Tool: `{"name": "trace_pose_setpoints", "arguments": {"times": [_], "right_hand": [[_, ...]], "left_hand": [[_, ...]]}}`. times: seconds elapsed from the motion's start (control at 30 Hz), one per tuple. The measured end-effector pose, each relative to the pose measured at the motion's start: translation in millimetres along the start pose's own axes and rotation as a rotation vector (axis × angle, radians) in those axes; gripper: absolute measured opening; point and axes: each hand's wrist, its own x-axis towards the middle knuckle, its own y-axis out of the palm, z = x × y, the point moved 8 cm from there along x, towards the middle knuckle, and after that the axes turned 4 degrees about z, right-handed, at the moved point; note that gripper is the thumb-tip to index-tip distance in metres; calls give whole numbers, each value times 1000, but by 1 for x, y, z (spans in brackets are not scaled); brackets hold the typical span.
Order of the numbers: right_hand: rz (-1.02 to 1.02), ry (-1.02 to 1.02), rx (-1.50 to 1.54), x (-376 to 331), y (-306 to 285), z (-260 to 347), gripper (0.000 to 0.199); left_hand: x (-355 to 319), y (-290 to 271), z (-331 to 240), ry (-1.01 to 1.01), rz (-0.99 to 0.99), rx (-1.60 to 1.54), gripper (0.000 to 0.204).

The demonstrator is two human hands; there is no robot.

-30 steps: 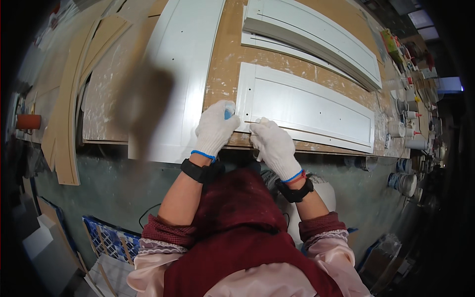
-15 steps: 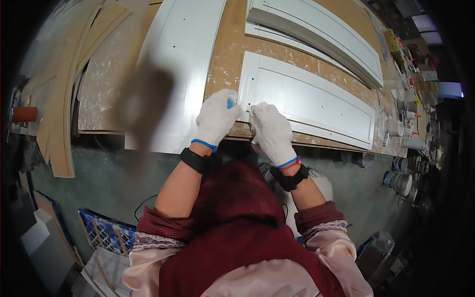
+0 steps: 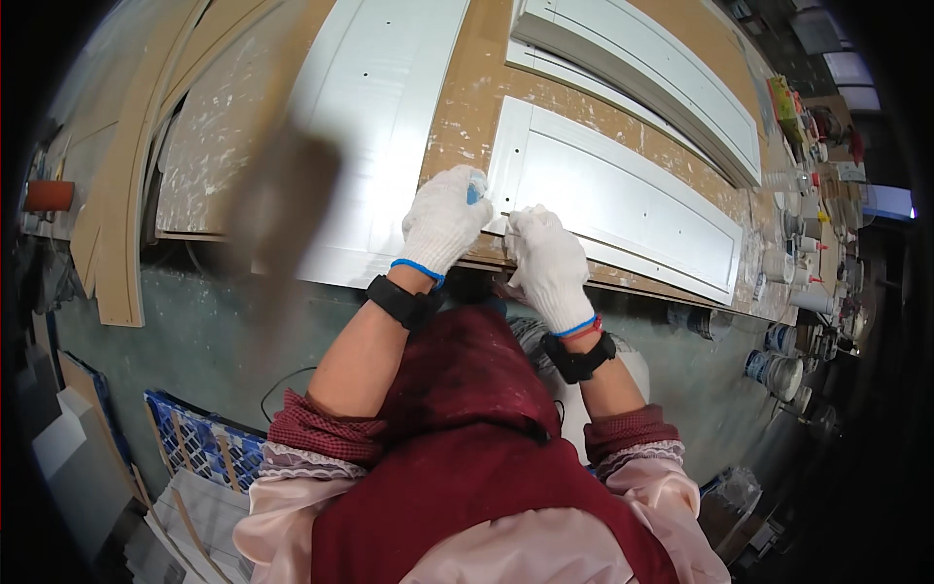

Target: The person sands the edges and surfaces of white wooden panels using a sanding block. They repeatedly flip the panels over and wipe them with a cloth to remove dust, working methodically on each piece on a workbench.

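Both hands wear white knit gloves with blue cuffs. My left hand (image 3: 443, 219) is closed round a small blue thing (image 3: 474, 193), mostly hidden by the fingers, at the near left corner of a white framed panel (image 3: 623, 206). Just right of it, my right hand (image 3: 552, 268) has its fingers curled at the panel's near edge; what they hold, if anything, is hidden. The panel lies flat and has several small dark holes. To the left lies a wider white panel (image 3: 384, 117).
More white panels (image 3: 642, 73) lie stacked farther back on the paint-spotted brown worktable (image 3: 457, 127). Bare boards (image 3: 122, 214) lean at the left. Tubs and bottles (image 3: 778, 263) crowd the right end. A blurred dark shape (image 3: 292, 185) hangs over the left side, near the camera.
The view has shifted a little, so the table and panels sit slightly farther right. Both hands stay at the same panel corner, with little change in grip.
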Motion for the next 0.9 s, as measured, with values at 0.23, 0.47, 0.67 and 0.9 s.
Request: {"name": "trace_pose_setpoints", "arguments": {"times": [0.23,0.47,0.67,0.9], "right_hand": [[-89,233,649,8,-6,-42,26],[-62,315,957,-10,-8,-44,26],[-81,-70,213,1,-7,6,20],[9,-26,-72,15,-9,20,18]], "left_hand": [[0,-3,-2,-25,22,-22,43],[-2,-3,1,-36,21,-23,42],[-1,-3,0,-50,46,-26,42],[-3,-5,0,-41,32,-31,39]]}}
